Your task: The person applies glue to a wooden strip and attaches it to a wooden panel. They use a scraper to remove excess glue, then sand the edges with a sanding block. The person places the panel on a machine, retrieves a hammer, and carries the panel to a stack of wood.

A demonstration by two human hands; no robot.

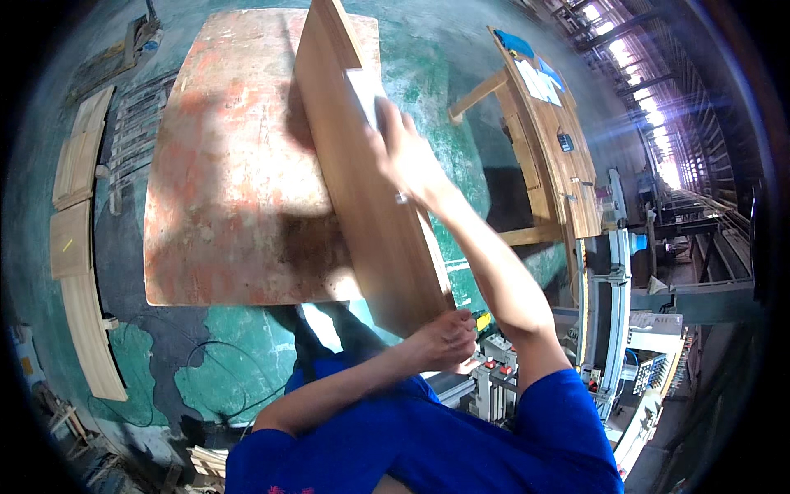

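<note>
A long brown wooden board stands tilted on its edge, its far part over a worn, red-stained worktable. My left hand is closed at the board's near end, with the fingers curled at its corner. Farther along, my right hand is at the board's upper edge, somewhat blurred. A white flat piece, perhaps paper or cloth, lies against that edge under its fingers. The exact kind of the white piece is unclear.
Pale wooden panels line the left side beside a slatted rack. At right stands a wooden table with papers and a small dark device. Machinery with metal rails is close to my right. A dark cable crosses the green floor.
</note>
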